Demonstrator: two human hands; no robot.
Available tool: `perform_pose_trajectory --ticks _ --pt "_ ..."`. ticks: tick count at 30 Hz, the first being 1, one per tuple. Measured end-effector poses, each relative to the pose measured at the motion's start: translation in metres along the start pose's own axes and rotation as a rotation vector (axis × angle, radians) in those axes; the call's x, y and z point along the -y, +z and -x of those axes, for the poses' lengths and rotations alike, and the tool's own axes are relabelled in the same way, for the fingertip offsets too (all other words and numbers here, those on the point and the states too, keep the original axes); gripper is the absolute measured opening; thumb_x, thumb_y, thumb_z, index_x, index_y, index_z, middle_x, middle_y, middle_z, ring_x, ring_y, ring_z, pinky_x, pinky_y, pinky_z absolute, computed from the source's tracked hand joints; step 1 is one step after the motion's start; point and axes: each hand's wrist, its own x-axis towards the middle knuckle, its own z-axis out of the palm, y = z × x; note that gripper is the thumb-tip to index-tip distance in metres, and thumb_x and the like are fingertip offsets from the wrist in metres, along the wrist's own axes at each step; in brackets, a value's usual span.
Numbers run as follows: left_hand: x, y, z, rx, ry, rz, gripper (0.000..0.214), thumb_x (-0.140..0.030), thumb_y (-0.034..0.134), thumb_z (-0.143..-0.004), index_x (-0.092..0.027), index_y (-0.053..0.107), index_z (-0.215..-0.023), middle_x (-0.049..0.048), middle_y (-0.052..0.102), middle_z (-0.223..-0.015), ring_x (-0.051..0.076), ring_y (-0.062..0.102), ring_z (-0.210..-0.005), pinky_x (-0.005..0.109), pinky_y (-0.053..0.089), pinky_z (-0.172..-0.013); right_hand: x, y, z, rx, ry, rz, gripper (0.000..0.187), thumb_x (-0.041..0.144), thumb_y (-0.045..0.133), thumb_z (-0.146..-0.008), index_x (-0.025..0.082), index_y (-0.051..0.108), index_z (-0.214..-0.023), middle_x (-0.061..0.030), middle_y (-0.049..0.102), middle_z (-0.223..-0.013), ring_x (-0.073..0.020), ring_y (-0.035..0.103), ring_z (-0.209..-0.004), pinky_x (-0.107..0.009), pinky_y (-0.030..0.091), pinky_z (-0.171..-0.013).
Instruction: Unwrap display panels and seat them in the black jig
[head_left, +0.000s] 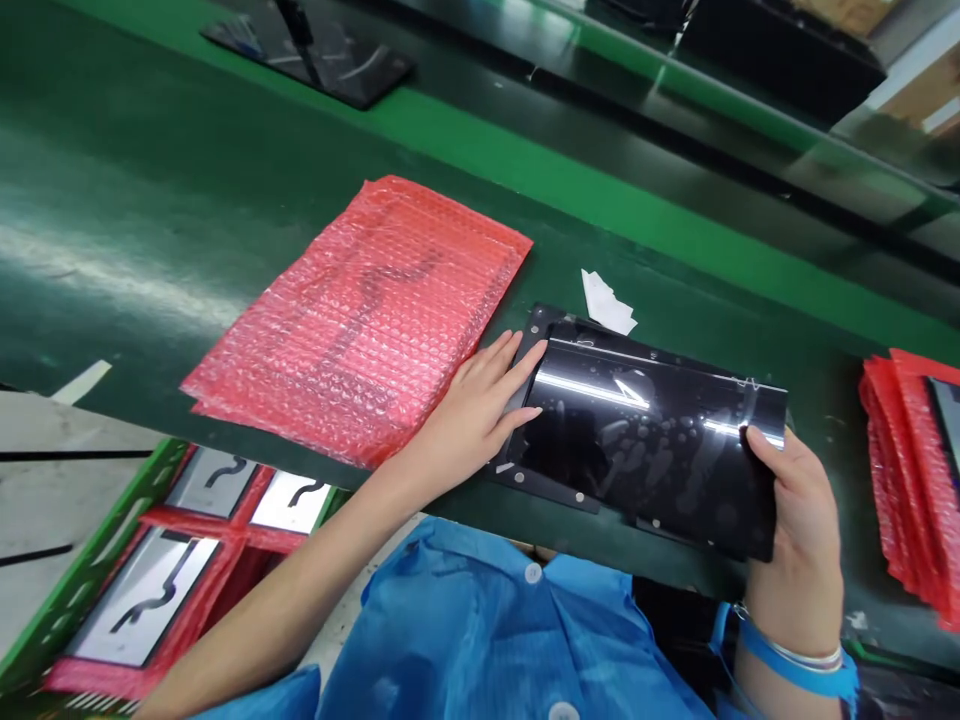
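Note:
A glossy black display panel [645, 440] lies over a dark plate with small round silver dots [551, 487] on the green bench. My right hand [799, 490] grips the panel's right end, thumb on top and the other fingers hidden underneath. At the opposite end, my left hand [487, 405] has its fingers stretched out, the tips touching the left edge of the panel or plate. Red bubble-wrap pouches [367, 320] lie stacked flat just left of that hand; a dark wavy strip shows through the top one.
Crumpled white paper [609, 303] lies behind the panel. More red pouches [911, 480] stand at the right. A green crate [105, 545] at lower left holds several screens with black ribbon cables between red wrap. A dark glossy sheet [315, 60] rests at the back.

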Motion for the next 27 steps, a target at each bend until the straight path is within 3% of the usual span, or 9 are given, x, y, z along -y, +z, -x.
perform_pose_trajectory --ticks 5,12,17,22,27 --pt "0.0 0.002 0.0 -0.02 0.027 -0.019 0.056 -0.041 0.041 -0.097 -0.029 0.029 -0.15 0.0116 0.025 -0.159 0.026 0.017 -0.148 0.052 0.021 -0.116 0.001 0.0 0.0 -0.001 -0.009 0.019 0.04 0.032 0.084 -0.057 0.018 0.071 -0.093 -0.0051 0.073 -0.081 -0.028 0.071 -0.082 -0.041 0.056 -0.081" --pt "-0.004 0.001 -0.001 -0.017 0.042 -0.033 0.041 -0.028 0.044 -0.096 -0.03 0.053 -0.136 0.0099 0.028 -0.159 0.029 0.019 -0.147 0.054 0.024 -0.115 0.01 0.004 0.004 -0.033 -0.018 0.131 0.037 0.034 0.083 -0.056 0.02 0.07 -0.088 -0.0053 0.072 -0.08 -0.0289 0.07 -0.082 -0.041 0.057 -0.078" --pt "-0.004 0.002 0.001 -0.03 0.05 -0.05 0.043 -0.036 0.048 -0.095 -0.031 0.051 -0.137 0.0101 0.026 -0.159 0.031 0.019 -0.147 0.056 0.025 -0.114 0.012 0.003 0.004 -0.009 -0.003 0.147 0.043 0.037 0.082 -0.055 0.021 0.07 -0.093 -0.0064 0.073 -0.091 -0.0293 0.07 -0.085 -0.042 0.057 -0.077" --pt "-0.002 0.004 0.002 -0.033 0.067 -0.067 0.049 -0.043 0.053 -0.092 -0.031 0.05 -0.138 0.0112 0.024 -0.16 0.033 0.018 -0.147 0.058 0.027 -0.113 0.015 0.006 0.002 -0.049 0.003 0.202 0.045 0.039 0.084 -0.05 0.022 0.071 -0.09 -0.0048 0.073 -0.083 -0.031 0.07 -0.081 -0.043 0.058 -0.074" --pt "-0.001 0.005 0.002 -0.033 0.079 -0.093 0.05 -0.044 0.053 -0.091 -0.029 0.05 -0.139 0.014 0.024 -0.159 0.033 0.018 -0.147 0.058 0.027 -0.113 0.019 0.01 0.005 0.0 0.004 0.216 0.039 0.038 0.081 -0.056 0.022 0.072 -0.09 -0.0062 0.074 -0.088 -0.0306 0.07 -0.081 -0.042 0.058 -0.072"
